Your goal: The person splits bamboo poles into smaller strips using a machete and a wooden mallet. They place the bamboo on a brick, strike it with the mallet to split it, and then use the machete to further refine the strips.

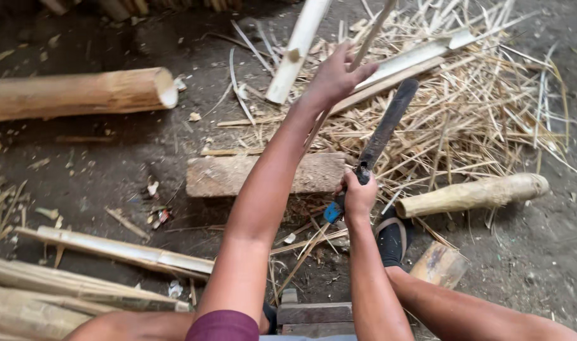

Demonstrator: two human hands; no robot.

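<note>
- Dark, packed earth floor (111, 158) forms the work surface, littered with chips and thin shavings.
- Left hand (334, 77), arm stretched toward 12 o'clock, closes its fingers around a thin bamboo strip (372, 31) that rises out of the top edge of the view; whether the thumb presses the strip cannot be told.
- Right hand (358, 196), just right of centre, is wrapped tight around the handle of a machete (383, 129); a blue piece of the handle (332, 212) shows below the fist.
- Machete blade, dark and broad, points toward 1 o'clock, lying just right of the strip and near the left forearm; contact between blade and strip cannot be told.
- Pale split bamboo culm (296, 50) leans at 12 o'clock, just left of the left hand.
- Flat wooden chopping block (263, 175) lies on the floor at centre, partly behind the left forearm.
- Heap of bamboo splints and slivers (484, 120) spreads from 1 to 3 o'clock.
- Short round wooden billet (475, 194) rests at 3 o'clock, at the edge of the heap.
- Thick peeled log (80, 93) lies at 10 o'clock, well apart from both hands.
- Split bamboo lengths (80, 278) are stacked at 8 o'clock.
- Sandalled foot (393, 235) sits below the right hand, near 5 o'clock.
</note>
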